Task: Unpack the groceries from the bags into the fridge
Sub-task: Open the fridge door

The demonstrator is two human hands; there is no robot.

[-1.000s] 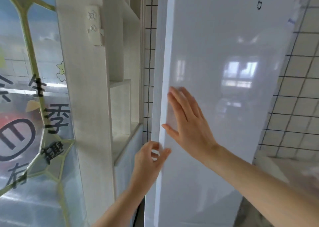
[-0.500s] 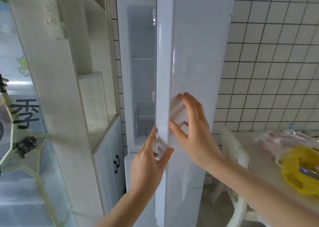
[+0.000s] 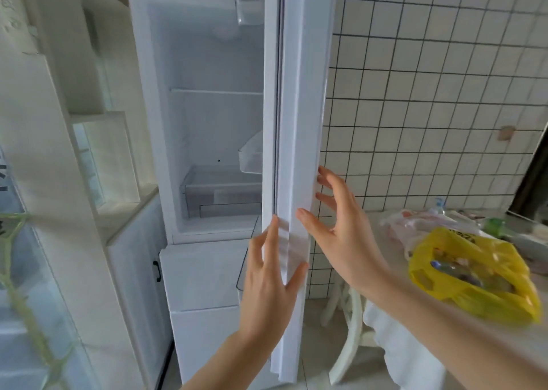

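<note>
yellow bag (image 3: 474, 274) print — blurred, no legible text

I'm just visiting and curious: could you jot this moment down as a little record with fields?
door: swung open, seen edge-on
left hand: open, fingers and thumb astride the door edge
right hand: open, at the door's outer face
fridge: glass shelf, drawer, no food seen
yellow bag: on the table, still full
</note>
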